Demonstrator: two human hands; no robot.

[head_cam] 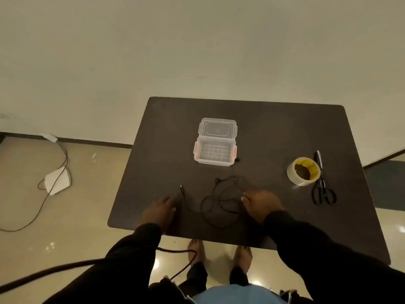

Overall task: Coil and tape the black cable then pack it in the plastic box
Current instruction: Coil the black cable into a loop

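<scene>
A thin black cable [215, 200] lies in loose loops on the dark table [274, 132], near its front edge. My left hand [158, 210] rests flat on the table just left of the cable's plug end, fingers apart. My right hand [260, 204] hovers over the cable's right side with its fingers curled downward; whether it touches the cable cannot be told. A clear plastic box [214, 153] stands open at the table's middle, its lid [217, 128] folded back behind it. A roll of clear tape [303, 171] lies at the right.
Black scissors [323, 189] lie right beside the tape roll. On the floor at the left are a white device [58, 181] and a trailing brown cord [43, 200]. Another dark cord [65, 266] crosses by my bare feet [219, 253].
</scene>
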